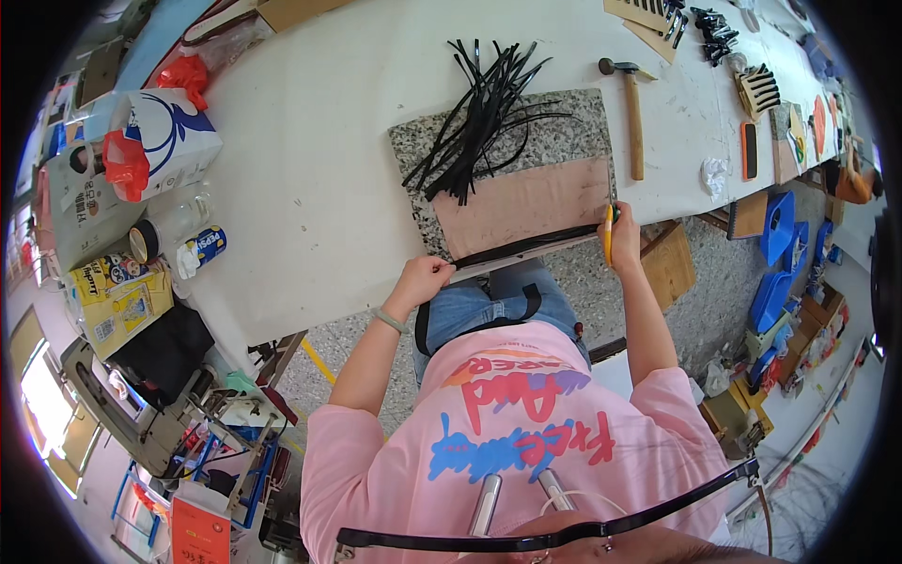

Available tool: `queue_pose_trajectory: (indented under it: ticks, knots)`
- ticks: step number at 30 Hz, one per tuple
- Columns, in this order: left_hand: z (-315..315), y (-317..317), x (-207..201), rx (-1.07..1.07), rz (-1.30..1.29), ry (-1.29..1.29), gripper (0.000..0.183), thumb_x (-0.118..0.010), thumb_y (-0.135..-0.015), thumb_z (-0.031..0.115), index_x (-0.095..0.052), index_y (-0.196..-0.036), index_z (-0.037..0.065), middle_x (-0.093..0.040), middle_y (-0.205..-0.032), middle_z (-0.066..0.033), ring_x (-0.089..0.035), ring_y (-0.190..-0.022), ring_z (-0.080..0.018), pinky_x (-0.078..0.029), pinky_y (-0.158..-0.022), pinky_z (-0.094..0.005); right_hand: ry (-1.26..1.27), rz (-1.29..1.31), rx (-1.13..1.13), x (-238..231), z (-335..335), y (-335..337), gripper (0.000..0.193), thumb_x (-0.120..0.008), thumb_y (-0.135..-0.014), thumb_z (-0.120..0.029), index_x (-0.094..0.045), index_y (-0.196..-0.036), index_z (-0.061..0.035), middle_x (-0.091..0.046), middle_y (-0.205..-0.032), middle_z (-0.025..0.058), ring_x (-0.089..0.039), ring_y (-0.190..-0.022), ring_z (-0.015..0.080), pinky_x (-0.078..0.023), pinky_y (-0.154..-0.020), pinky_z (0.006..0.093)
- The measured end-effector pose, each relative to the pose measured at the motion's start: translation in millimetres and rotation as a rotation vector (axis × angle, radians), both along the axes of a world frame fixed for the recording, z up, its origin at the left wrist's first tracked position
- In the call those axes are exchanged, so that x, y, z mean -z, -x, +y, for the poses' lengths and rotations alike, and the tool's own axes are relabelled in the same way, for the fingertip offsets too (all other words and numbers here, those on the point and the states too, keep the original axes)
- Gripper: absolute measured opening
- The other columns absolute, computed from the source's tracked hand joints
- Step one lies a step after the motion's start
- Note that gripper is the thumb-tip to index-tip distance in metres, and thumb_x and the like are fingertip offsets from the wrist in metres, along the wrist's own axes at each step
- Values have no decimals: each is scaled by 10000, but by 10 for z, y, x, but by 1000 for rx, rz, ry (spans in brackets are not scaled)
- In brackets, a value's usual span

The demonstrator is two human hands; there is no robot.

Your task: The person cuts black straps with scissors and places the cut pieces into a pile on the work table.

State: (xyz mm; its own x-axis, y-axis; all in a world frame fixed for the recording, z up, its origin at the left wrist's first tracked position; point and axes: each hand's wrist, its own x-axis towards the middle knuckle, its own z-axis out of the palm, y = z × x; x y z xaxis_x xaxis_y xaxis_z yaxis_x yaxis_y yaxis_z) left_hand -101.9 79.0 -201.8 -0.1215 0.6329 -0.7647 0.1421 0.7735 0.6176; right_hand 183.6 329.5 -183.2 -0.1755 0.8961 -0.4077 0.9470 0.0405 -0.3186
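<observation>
A long bundle of black strips (526,246) runs along the near edge of a pinkish-brown sheet (526,202), which lies on a speckled stone slab (573,122). At its left end, my left hand (425,282) is closed, fingertips pinching the strips. By the right end, my right hand (624,237) closes around a tool with a yellow handle (610,240); its working end is too small to make out. A loose heap of narrow black strips (484,122) spreads over the slab's far part and onto the sheet.
A wooden-handled hammer (636,127) lies right of the slab. Farther right are an orange-and-black block (749,150) and crumpled clear plastic (714,176). On the left stand a glass jar (183,218), a blue can (202,252) and a white bag (174,136).
</observation>
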Motion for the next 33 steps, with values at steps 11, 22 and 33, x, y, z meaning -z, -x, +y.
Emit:
queue_pose_trajectory:
  ticks: [11, 22, 33]
  knots:
    - [632, 295, -496, -218, 1, -209, 231, -562, -891, 209, -622, -827, -5, -539, -630, 21, -458, -588, -53, -384, -545, -217, -176, 857, 290, -684, 626, 516, 351, -572, -879, -308, -489, -1079, -32, -575, -752, 33, -550, -664, 135, -477, -617, 275]
    - [801, 271, -392, -448, -259, -233, 235, -534, -917, 215, -628, -892, 1, -541, -680, 30, -433, -585, -36, -360, -538, -184, 799, 190, -647, -710, -382, 1497, 701, -388, -850, -630, -475, -1221, -42, -614, -979, 248, -585, -939, 401, -463, -818, 414]
    - [739, 360, -414, -373, -242, -181, 219, -543, -909, 195, -640, -922, -1, -546, -670, 23, -428, -564, -38, -361, -520, -186, 711, 206, -636, -607, -464, 1614, 625, -426, -846, -608, -533, -1087, -41, -624, -896, 229, -614, -803, 390, -483, -721, 417]
